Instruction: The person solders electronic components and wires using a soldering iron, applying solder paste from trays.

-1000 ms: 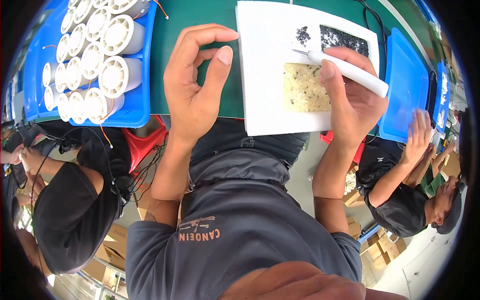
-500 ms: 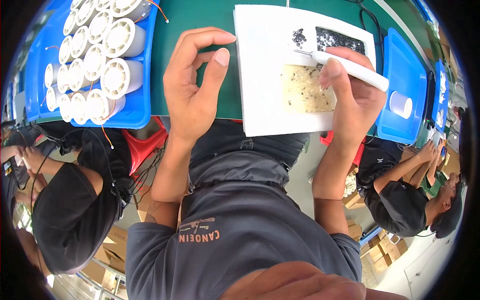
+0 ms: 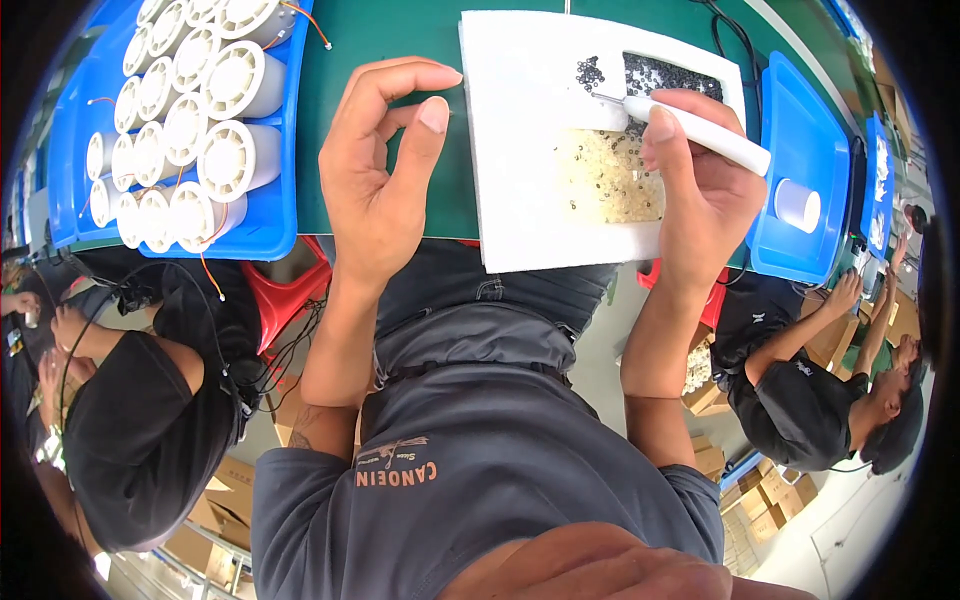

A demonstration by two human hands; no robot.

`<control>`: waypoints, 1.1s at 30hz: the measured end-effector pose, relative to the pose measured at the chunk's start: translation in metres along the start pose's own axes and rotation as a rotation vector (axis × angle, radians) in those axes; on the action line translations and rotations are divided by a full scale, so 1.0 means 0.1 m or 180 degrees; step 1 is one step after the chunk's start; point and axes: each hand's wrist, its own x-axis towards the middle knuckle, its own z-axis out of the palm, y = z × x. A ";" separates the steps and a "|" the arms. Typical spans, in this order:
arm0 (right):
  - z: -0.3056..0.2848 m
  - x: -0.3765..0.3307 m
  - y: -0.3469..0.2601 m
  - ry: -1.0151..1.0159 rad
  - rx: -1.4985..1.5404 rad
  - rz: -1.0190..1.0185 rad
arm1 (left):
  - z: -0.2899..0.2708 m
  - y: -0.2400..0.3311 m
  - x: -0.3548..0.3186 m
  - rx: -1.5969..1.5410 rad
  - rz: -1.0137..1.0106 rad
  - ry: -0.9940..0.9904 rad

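Gripping white pen tool (image 3: 690, 128) in right hand (image 3: 705, 200) over foam tray (image 3: 520, 150); left hand (image 3: 375, 180) loosely curled, empty.

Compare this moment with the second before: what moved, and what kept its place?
The right hand slid the white pen-like tool up the white tray, its tip moving from the pale parts toward the small black parts. The left hand stayed open above the green mat, holding nothing.

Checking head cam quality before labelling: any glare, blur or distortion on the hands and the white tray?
Head view: strong fisheye, green table edge and blue bin bow toward the dark rim; even light, no harsh glare; white tray bright but small parts readable; left hand, right hand and white pen tool sharp.
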 end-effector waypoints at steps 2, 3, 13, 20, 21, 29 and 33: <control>0.02 0.01 -0.03 0.0018 -0.0036 0.0133 | -0.01 0.00 0.00 0.0003 0.0005 -0.0006; 0.01 0.02 -0.03 0.0019 -0.0029 0.0130 | -0.01 -0.01 0.00 -0.0007 0.0008 0.0003; -0.13 0.08 -0.01 -0.0274 0.0925 0.0708 | 0.00 0.04 0.04 -0.0434 -0.0209 0.0248; -0.38 -0.02 0.02 -0.0744 0.2851 0.0282 | 0.28 0.36 0.42 0.0207 0.0477 -0.0040; -0.41 -0.07 0.00 -0.0723 0.2948 0.0142 | 0.41 0.46 0.54 0.0394 0.0654 -0.0333; -0.84 -0.47 -0.36 -0.0692 0.2944 -0.0636 | 2.20 0.51 0.97 0.1099 0.2073 -0.2309; -1.06 -0.63 -0.44 -0.0114 0.2711 -0.0678 | 3.14 0.41 0.68 0.1256 0.2556 -0.2497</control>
